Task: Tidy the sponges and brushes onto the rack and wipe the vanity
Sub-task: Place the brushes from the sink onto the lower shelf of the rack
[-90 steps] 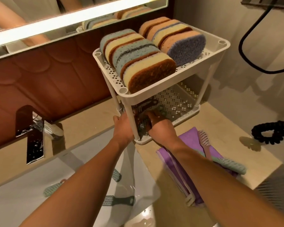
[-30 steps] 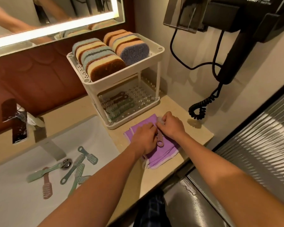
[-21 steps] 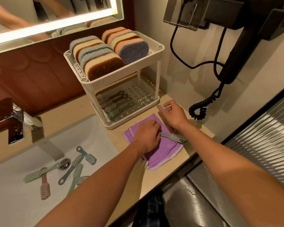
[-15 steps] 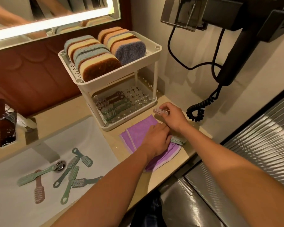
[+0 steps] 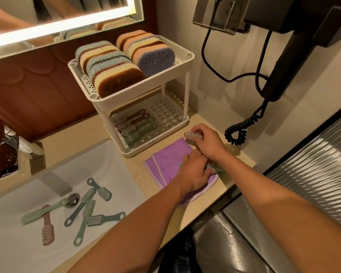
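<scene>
The right hand (image 5: 209,143) has picked the pink brush (image 5: 193,134) up off the purple cloth (image 5: 169,156). It pinches the brush just right of center, near the rack (image 5: 138,89) and its low shelf. The left hand (image 5: 193,171) has slid over the green brush (image 5: 216,168) on the cloth (I cannot tell if it grips it). So two brushes go in next, I think. More brushes (image 5: 91,209) wait in the sink (image 5: 110,166), lower left. No wiping yet.

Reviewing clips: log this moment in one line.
right hand: grips pink bristle brush | left hand: on green bristle brush over purple cloth | white plastic rack: sponges above, brushes below
</scene>
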### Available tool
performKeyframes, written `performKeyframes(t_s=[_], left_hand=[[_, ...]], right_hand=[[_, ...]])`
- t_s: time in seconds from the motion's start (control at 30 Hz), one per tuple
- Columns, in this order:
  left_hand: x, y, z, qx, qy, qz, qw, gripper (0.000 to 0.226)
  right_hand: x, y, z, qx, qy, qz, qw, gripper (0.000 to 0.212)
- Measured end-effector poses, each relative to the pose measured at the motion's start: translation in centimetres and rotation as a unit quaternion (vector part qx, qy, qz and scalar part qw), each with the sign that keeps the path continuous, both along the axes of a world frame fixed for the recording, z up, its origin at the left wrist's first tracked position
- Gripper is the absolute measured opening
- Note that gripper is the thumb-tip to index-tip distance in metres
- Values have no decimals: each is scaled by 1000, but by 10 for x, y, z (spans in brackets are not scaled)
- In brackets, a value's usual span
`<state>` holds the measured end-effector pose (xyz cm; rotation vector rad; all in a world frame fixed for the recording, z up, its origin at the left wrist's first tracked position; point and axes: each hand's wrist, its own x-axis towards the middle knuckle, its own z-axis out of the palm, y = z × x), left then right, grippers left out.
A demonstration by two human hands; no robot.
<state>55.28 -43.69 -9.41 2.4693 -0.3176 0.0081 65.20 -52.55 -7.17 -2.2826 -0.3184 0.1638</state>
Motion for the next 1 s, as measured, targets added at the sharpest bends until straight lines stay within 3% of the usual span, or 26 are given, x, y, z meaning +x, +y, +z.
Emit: performKeyframes(t_s=[0.2,0.33,0.47,0.6,0.77,0.87,1.0], left_hand=[[-9,20,15,-24,-8,91,996,17],[-20,57,27,19,-14,173,985,23],[-32,90,45,23,24,277,960,44],[-53,116,52,16,73,321,944,26],[-74,156,53,42,76,363,928,28],[-76,183,58,40,94,447,889,29],[-63,216,58,-59,112,538,833,41]], right_hand=[[-4,17,24,-1,-74,-11,997,26],[-10,28,28,-40,-104,-4,994,26],[-21,44,30,-42,-101,5,994,23],[-36,67,34,-57,-87,16,994,24],[-46,93,33,-56,-102,66,991,24],[-47,108,30,-60,-114,91,988,22],[-48,124,25,-75,-117,103,985,24]])
